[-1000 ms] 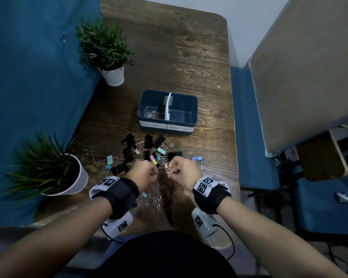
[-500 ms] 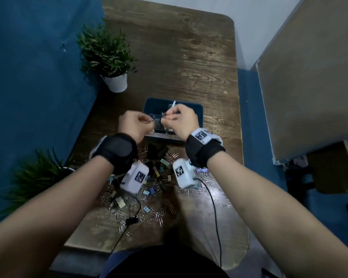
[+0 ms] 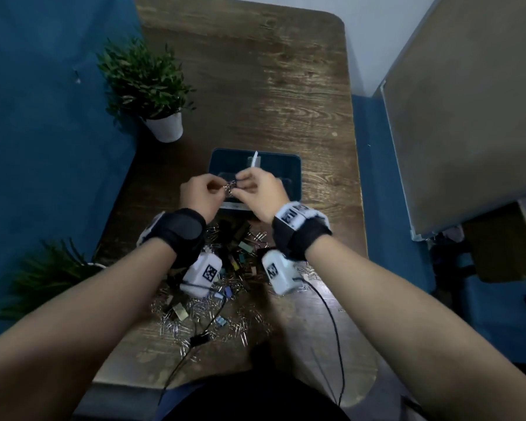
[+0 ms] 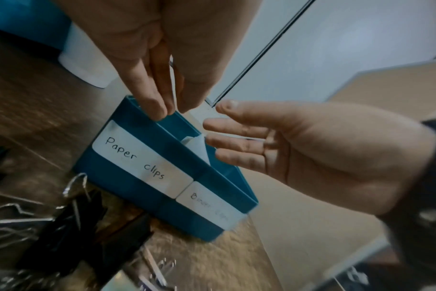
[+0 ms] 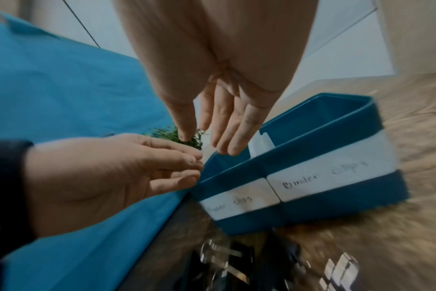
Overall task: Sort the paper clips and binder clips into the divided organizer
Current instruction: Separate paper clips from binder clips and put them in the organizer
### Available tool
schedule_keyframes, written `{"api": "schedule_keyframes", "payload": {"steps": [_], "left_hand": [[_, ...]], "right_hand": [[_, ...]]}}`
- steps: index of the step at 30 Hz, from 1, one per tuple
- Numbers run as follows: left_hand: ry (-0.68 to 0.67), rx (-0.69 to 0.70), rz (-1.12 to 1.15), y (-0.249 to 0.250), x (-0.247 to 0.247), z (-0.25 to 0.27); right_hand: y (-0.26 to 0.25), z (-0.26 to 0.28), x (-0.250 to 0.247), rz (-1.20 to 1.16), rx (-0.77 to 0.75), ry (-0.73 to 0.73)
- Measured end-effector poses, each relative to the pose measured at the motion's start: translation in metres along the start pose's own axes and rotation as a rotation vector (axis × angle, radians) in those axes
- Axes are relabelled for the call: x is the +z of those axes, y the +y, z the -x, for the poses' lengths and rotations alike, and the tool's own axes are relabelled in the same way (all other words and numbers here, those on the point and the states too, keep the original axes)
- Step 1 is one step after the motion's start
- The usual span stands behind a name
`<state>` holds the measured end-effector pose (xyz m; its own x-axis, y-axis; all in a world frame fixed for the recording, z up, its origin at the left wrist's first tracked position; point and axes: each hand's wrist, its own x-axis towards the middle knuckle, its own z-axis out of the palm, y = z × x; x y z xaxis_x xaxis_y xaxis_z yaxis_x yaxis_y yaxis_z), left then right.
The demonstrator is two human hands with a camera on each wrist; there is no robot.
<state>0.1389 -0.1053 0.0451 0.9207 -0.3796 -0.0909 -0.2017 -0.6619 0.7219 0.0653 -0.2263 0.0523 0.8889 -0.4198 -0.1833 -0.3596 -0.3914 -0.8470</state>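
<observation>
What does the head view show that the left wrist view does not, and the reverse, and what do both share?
Only the head view: the green leafy plant at the table's near left corner and the full spread of loose metal clips. Only the left wrist view: readable handwriting, "Paper clips", on the white label. Both: the blue plastic divided organizer, with the left hand and right hand above it.

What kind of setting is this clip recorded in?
Probably an office or study desk: a dark wooden table, a blue fabric partition, two potted green plants in white pots, and a blue upholstered chair.
</observation>
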Motion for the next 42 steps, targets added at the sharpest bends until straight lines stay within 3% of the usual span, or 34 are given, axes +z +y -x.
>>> {"api": "schedule_keyframes", "payload": {"steps": [2,5,8,11,15,18,20,23,25,28,30,34,42], "left_hand": [[-0.013,0.072,0.037,-0.004,-0.008,0.023],[-0.159,0.154,0.035,-0.026,-0.015,0.066],[-0.316,0.175,-0.099,-0.056,-0.010,0.107],[-0.446,0.183,-0.244,-0.083,-0.001,0.139],[-0.445,0.284,-0.293,-0.101,0.000,0.164],[-0.435,0.311,-0.298,-0.108,-0.005,0.172],[-0.424,0.306,-0.298,-0.113,-0.007,0.177],[-0.403,0.290,-0.299,-0.121,-0.011,0.183],[-0.396,0.289,-0.308,-0.127,-0.013,0.188],[-0.430,0.261,-0.347,-0.135,-0.016,0.195],[-0.484,0.229,-0.374,-0.140,-0.016,0.201],[-0.511,0.163,-0.365,-0.155,-0.010,0.216],[-0.394,0.065,-0.341,-0.148,0.013,0.209]], "right_hand": [[0.012,0.036,-0.007,0.025,-0.044,-0.105],[0.045,0.098,-0.012,0.163,-0.003,-0.401],[0.083,0.148,-0.003,0.304,0.070,-0.684],[0.098,0.175,0.013,0.316,0.110,-0.864],[0.097,0.190,0.034,0.294,0.120,-1.061],[0.100,0.195,0.049,0.343,0.133,-1.122],[0.103,0.195,0.057,0.328,0.182,-1.078],[0.105,0.188,0.056,0.037,0.352,-0.834],[0.103,0.180,0.049,-0.063,0.377,-0.641],[0.102,0.176,0.035,-0.117,0.402,-0.489],[0.104,0.177,0.026,-0.019,0.354,-0.448],[0.107,0.185,0.020,0.439,0.213,-0.391],[0.091,0.167,0.063,0.498,0.207,-0.294]]}}
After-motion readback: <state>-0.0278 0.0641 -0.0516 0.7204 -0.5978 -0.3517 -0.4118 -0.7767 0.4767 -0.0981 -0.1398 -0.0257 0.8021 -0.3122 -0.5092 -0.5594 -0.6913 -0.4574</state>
